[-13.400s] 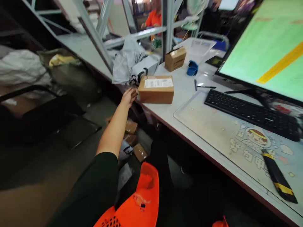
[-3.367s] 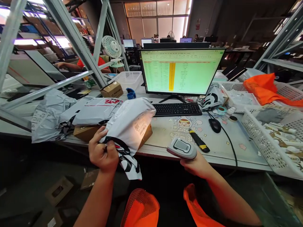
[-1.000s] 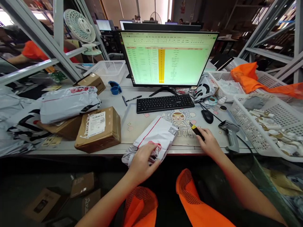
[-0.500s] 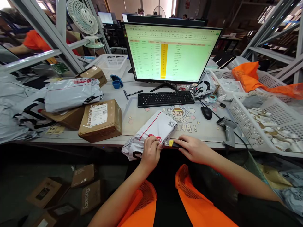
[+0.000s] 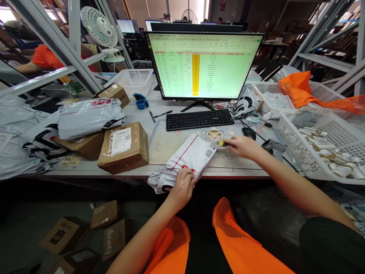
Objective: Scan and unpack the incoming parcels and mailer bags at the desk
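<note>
A white poly mailer (image 5: 191,158) with a red line and a printed code lies on the desk mat (image 5: 165,142), its near end hanging over the table edge. My left hand (image 5: 184,184) is closed on that near end, pinning it. My right hand (image 5: 242,146), slightly blurred, is at the mailer's far right corner, closed on a black and yellow utility knife (image 5: 221,144) whose yellow tip shows at the bag's edge.
Behind the mailer are a black keyboard (image 5: 199,119), a monitor (image 5: 202,64), a mouse (image 5: 248,132) and a grey barcode scanner (image 5: 273,146). A labelled cardboard box (image 5: 124,146) and more parcels lie left. White baskets (image 5: 322,152) stand right. A person in orange sits behind the racking.
My right hand has run the knife from the mailer's near end, beside my left hand, along its right edge to the far corner. My left hand stays on the near end.
</note>
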A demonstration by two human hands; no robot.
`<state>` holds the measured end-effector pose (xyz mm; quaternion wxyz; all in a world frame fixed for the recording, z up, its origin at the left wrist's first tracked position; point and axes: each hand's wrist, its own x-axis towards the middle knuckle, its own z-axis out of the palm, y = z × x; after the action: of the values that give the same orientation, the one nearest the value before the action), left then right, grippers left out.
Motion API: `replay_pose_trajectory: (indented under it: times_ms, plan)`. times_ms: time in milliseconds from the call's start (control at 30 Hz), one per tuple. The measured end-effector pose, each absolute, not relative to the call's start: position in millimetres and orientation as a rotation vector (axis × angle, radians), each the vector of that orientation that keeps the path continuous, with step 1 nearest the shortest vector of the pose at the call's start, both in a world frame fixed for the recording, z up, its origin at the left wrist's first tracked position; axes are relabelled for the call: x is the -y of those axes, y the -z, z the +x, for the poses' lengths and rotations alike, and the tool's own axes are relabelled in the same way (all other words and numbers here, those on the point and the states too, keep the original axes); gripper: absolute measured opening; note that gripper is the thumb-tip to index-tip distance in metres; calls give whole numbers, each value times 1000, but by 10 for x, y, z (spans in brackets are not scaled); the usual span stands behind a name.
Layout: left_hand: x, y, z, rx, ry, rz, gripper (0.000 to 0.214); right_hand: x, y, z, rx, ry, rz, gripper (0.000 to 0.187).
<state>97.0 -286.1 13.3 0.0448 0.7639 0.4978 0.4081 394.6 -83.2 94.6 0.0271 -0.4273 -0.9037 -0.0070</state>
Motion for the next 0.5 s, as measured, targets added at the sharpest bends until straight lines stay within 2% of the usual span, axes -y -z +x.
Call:
replay_pose_trajectory:
  times_ms: [67,167,267,367,500]
  plan:
    - [2882,-156,941,-1511,-1244,2313,15,482,-1009,4296,2510,139,-1777,46]
    - [2806,-263,958,-1566,-1216,2277,15,278,-944,4591,2363,90,-1967,48]
    - [2599,-419,1058,-1840,-1014,2283,19,443,-694,4483,2397,-63,-1917,48]
    - [2370,-533,1150,-1973,-671,2373,26,815,-458,4137,2396,-52,-1835,45]
    - [2203,-573,1110,-1781,-567,2387,28,1464,-349,3605,2348,-141,-1126,34]
